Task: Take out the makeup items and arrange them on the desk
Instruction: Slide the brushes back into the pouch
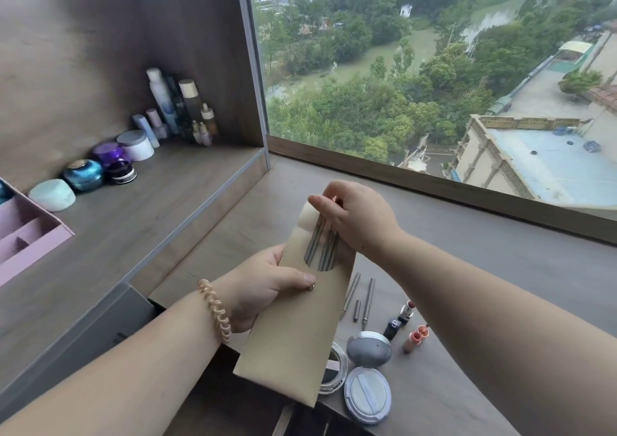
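Note:
My left hand (267, 285) grips a long tan pouch (293, 335) by its side, thumb beside a metal snap. The pouch is held tilted above the desk, its flap turned back at the top. My right hand (354, 215) pinches the thin grey handles of several makeup brushes (322, 245) that stick out of the pouch's mouth. On the desk (500, 295) below lie thin grey makeup pencils (367, 298), a lipstick (406, 311), a small black bottle (391, 328), pink lip tubes (415, 337) and an open grey cushion compact (367, 392).
A raised shelf (140, 208) on the left carries jars (135, 145), bottles (187, 105), a pale green case (51, 195) and a pink organiser box (23, 235). A large window (434, 68) runs along the desk's far edge. An open drawer shows beneath the pouch.

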{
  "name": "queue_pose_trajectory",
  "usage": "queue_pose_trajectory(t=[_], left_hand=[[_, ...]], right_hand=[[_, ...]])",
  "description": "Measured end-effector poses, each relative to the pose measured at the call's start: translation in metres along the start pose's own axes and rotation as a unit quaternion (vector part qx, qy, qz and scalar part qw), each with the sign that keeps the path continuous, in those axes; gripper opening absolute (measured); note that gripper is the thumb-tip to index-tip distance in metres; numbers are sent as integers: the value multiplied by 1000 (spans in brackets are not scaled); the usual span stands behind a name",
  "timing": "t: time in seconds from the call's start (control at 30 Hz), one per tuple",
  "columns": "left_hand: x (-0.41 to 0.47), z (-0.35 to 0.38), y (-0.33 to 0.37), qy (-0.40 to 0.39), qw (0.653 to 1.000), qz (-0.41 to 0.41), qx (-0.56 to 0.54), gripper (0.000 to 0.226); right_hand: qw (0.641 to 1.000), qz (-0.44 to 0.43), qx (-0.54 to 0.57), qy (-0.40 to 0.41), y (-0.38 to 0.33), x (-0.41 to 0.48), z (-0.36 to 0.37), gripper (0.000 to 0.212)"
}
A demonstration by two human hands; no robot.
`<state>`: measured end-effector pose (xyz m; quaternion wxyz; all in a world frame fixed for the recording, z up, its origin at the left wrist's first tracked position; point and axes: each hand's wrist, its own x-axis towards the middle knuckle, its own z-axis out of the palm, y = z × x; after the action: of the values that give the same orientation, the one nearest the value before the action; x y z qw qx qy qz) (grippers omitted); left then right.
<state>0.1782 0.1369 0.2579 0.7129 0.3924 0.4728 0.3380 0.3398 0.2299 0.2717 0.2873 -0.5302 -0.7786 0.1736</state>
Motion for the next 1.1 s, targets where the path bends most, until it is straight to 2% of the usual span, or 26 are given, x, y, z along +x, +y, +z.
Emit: queue_pose_trajectory(t=[0.07, 0.17, 0.27, 0.4, 0.6, 0.77, 0.9, 1.1], left_hand=[[3, -9, -2, 28, 1000, -9, 6, 40], [7, -22, -10, 60, 998, -21, 19, 28], [12, -32, -17, 84, 996, -30, 15, 22], [23, -47, -21, 103, 994, -35, 6, 19], [44, -83, -38, 173, 980, -80, 63, 21], [55, -87, -67, 187, 972, -122, 68, 20], [61, -84, -72, 186, 973, -101, 94, 23], [76, -78, -29, 164, 967, -19, 193, 21]], right_hand=[[997, 28, 50, 42, 8, 1, -4, 36], [982, 82, 111, 128, 29, -2, -13, 38], [976, 140, 121, 116, 49, -12, -9, 36], [968, 171, 154, 103, 59, -31, 1, 32], [964, 181, 146, 127, 67, -46, 6, 19], [963, 180, 141, 141, 73, -55, 12, 6], [963, 185, 130, 148, 79, -62, 16, 5], [958, 214, 117, 148, 91, -73, 12, 6]])
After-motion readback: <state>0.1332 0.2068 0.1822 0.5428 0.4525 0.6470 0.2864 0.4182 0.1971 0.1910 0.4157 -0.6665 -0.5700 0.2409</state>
